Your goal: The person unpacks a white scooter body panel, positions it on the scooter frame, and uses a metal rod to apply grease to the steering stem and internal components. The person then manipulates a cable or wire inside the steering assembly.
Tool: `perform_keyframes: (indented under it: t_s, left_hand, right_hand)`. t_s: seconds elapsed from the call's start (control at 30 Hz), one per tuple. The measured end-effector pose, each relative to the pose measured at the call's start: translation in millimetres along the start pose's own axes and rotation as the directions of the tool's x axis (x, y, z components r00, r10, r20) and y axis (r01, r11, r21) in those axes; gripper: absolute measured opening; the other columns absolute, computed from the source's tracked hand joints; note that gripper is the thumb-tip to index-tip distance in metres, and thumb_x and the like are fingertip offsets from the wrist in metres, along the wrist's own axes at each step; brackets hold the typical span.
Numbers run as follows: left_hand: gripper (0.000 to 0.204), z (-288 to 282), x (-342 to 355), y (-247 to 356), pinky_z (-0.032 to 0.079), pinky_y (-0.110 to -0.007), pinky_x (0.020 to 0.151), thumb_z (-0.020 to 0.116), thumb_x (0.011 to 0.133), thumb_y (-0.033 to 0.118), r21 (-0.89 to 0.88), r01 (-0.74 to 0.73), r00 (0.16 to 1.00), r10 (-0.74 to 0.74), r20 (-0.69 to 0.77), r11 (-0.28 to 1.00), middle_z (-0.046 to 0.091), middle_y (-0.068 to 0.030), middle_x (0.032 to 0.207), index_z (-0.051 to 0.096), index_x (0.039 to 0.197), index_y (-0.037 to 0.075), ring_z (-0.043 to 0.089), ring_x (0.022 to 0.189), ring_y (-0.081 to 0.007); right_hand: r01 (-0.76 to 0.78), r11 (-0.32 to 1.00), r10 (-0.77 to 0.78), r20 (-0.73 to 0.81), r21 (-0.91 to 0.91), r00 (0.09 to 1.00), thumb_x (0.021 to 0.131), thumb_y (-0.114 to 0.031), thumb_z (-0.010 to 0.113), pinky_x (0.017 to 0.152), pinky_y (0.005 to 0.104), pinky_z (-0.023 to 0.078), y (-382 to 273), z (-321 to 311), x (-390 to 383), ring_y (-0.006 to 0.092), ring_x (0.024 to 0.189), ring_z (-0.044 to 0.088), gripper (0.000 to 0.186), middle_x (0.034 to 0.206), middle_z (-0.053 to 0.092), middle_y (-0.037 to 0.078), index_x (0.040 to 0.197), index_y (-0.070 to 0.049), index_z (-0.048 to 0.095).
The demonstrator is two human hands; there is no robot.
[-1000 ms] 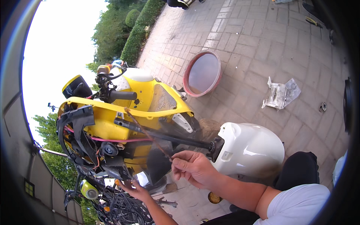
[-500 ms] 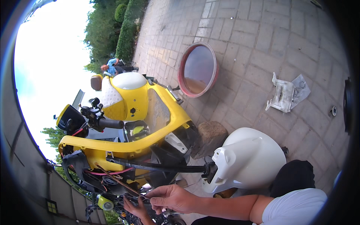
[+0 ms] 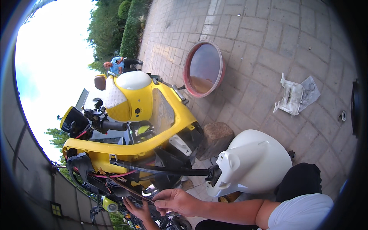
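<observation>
A yellow scooter [image 3: 142,103] with its front end stripped fills the left and middle of the view. Low in the picture, my right hand [image 3: 178,202] pinches the lower end of a thin, brown, rusty-looking rod [image 3: 124,186], which runs up and left into the scooter's exposed front. Just left of it, my left hand [image 3: 140,212] is beside the rod with fingers stretched and spread; whether it touches the rod I cannot tell. Above both hands, a black steering tube [image 3: 165,170] reaches right to a white front fender [image 3: 255,163]. Pink and dark wires [image 3: 115,175] show near the rod.
A red-rimmed basin of murky water [image 3: 205,69] stands on the brick paving. Beside the fender lies a stone block [image 3: 216,140]. Farther right are a white plastic bracket [image 3: 291,96] and a small metal ring [image 3: 342,115]. A person in blue [image 3: 118,66] sits beyond the scooter.
The view has shifted slightly. My left fingers have spread a little up and left along the rod, while my right hand keeps its pinch. The seated person has changed posture.
</observation>
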State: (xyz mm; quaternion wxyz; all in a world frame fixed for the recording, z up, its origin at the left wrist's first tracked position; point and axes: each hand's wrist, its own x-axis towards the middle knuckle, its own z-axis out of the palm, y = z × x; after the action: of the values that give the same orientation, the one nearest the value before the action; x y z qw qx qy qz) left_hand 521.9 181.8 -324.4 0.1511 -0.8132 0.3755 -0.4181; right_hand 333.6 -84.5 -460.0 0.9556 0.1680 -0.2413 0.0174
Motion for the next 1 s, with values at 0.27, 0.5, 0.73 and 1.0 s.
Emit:
perform_keyframes:
  t_s: [0.27, 0.5, 0.73, 1.0]
  left_hand:
    - [0.081, -3, 9, 3, 0.041, -0.049, 0.102, 0.076, 0.07, 0.029, -0.031, 0.018, 1.0, -0.017, 0.01, 0.999, 0.044, -0.0262, 0.139, 0.043, 0.137, -0.003, 0.047, 0.125, -0.0461]
    - [0.073, -22, 22, -32, 0.045, -0.048, 0.099, 0.077, 0.069, 0.024, 0.063, -0.116, 0.991, 0.12, -0.053, 0.991, 0.047, -0.0252, 0.136, 0.05, 0.131, -0.005, 0.051, 0.121, -0.0446]
    - [0.075, -14, 20, -10, 0.043, -0.044, 0.1, 0.08, 0.069, 0.016, -0.014, -0.099, 0.994, 0.098, -0.051, 0.995, 0.051, -0.0229, 0.134, 0.049, 0.136, -0.001, 0.054, 0.119, -0.0403]
    - [0.06, -28, 30, -13, 0.046, -0.035, 0.095, 0.079, 0.078, 0.01, 0.013, -0.223, 0.975, 0.223, 0.023, 0.975, 0.055, -0.0181, 0.123, 0.052, 0.128, -0.01, 0.059, 0.109, -0.0259]
  right_hand:
    - [-0.071, 0.994, 0.071, 0.003, -0.084, 0.997, 0.093, -0.009, 0.065, 0.072, 0.0259, 0.054, 27, -12, 1, 0.0153, 0.078, 0.065, 0.021, 0.09, 0.066, 0.009, 0.111, 0.001, 0.062]
    - [0.025, 0.982, -0.036, -0.054, -0.185, 0.998, 0.094, -0.009, 0.064, 0.075, 0.0269, 0.052, 77, -38, 11, 0.0136, 0.08, 0.062, 0.02, 0.091, 0.066, 0.008, 0.11, 0.002, 0.062]
    - [0.205, 0.918, -0.317, -0.318, -0.339, 0.894, 0.092, -0.008, 0.067, 0.065, 0.0224, 0.052, 125, -96, -7, 0.0081, 0.072, 0.061, 0.019, 0.085, 0.066, 0.005, 0.106, 0.004, 0.063]
    - [0.201, 0.841, -0.441, -0.421, -0.503, 0.793, 0.091, -0.008, 0.066, 0.064, 0.0219, 0.048, 112, -147, 18, 0.0075, 0.075, 0.062, 0.017, 0.085, 0.068, 0.006, 0.101, 0.006, 0.064]
